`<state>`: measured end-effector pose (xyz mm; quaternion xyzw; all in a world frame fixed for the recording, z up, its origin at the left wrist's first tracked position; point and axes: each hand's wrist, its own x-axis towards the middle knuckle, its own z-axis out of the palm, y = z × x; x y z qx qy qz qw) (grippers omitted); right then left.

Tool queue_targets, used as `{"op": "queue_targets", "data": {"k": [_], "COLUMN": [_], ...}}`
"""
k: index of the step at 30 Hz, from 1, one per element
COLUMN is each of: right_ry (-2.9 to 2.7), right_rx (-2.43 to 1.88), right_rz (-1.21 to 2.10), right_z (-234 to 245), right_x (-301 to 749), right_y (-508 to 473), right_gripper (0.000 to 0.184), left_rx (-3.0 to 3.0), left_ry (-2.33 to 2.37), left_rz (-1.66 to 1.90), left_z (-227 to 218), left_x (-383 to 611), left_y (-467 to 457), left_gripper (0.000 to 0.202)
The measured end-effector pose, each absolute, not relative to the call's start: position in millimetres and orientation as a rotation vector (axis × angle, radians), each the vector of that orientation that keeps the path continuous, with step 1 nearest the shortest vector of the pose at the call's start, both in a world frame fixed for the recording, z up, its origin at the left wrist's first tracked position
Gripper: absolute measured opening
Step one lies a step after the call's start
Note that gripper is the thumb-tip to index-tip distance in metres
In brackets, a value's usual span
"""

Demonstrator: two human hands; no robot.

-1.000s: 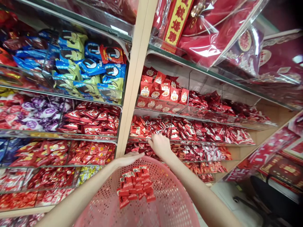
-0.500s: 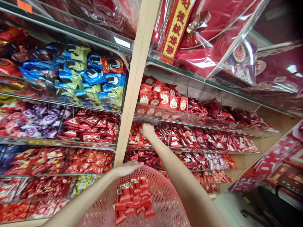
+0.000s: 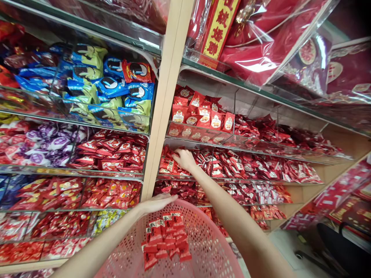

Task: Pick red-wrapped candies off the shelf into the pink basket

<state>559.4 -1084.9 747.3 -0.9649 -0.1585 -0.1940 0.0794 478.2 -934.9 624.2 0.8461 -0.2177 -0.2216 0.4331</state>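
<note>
A pink perforated plastic basket [image 3: 208, 227] is in front of me at the bottom. Small red candy packets [image 3: 165, 241] with black characters on white tops are grouped inside it. My left hand [image 3: 160, 202] lies over the far rim, gripping it, thumb side partly hidden. Reaching into a shelf compartment, my right hand [image 3: 185, 160] has its fingers bent and closed at a red candy packet [image 3: 167, 165] pile of the same look. Its fingertips are partly hidden among the wrappers.
A pale wooden post [image 3: 164, 92] divides the shelves. Clear fronts and dividers border compartments of wrapped sweets, with blue packs [image 3: 111, 88] at upper left. Large bagged red goods [image 3: 261, 50] stand above. A black chair [image 3: 333, 247] is at lower right.
The view has shifted slightly. My right hand has turned a little, its fingers showing more at the packets. My left hand stays on the basket rim, and the packets inside look the same.
</note>
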Motion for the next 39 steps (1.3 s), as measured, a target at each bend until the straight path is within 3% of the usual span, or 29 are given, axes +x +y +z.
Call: {"op": "queue_targets", "data": {"k": [7, 12, 15, 18, 23, 30, 39], "right_ry": [-0.423, -0.349, -0.284, -0.142, 0.153, 0.21, 0.108], "right_rx": [-2.614, -2.175, -1.705, -1.503, -1.286, -1.137, -1.241], "right_rz": [-0.658, -0.52, -0.243, -0.063, -0.018, 0.016, 0.078], "right_z": [763, 756, 733, 696, 634, 608, 591], "right_x": [553, 518, 483, 452, 423, 411, 410], "right_y": [-1103, -1116, -1121, -1125, -1126, -1125, -1141], "right_gripper": [0.031, 0.033, 0.028, 0.03, 0.038, 0.039, 0.033], "left_rx": [2.103, 2.062, 2.032, 1.967, 1.892, 1.87, 1.886], "left_ry": [-0.485, -0.537, -0.583, -0.677, -0.805, -0.926, -0.995], "left_rz": [-0.568, -0.563, -0.545, -0.535, -0.555, -0.489, -0.513], "left_z": [634, 638, 632, 625, 623, 618, 615], "left_x": [473, 474, 478, 480, 481, 484, 484], "left_y": [-936, -938, -940, -942, -943, -942, -941], "left_gripper": [0.084, 0.067, 0.054, 0.028, 0.009, 0.037, 0.041]}}
